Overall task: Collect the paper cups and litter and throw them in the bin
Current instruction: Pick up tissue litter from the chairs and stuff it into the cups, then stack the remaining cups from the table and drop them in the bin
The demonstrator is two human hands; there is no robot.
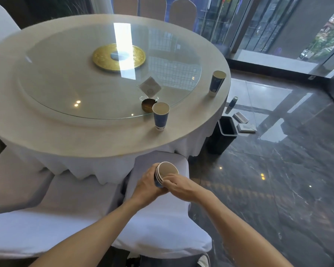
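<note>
Left hand (146, 185) and right hand (178, 185) grip nested cups (167, 171), top one empty.

a round bench (108, 143) with a glass turntable (85, 89) fills the upper left; white-covered chairs (162, 224) below; glossy dark floor (278, 180) and windows (278, 26) at right.

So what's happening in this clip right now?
A person is clearing a round table. Both hands hold a nested stack of paper cups above a covered chair: the left hand grips its side, the right hand is at its rim. Two blue paper cups remain upright on the table, one near the glass turntable's edge, one at the table's right edge. The dark bin stands on the floor beside the table.
</note>
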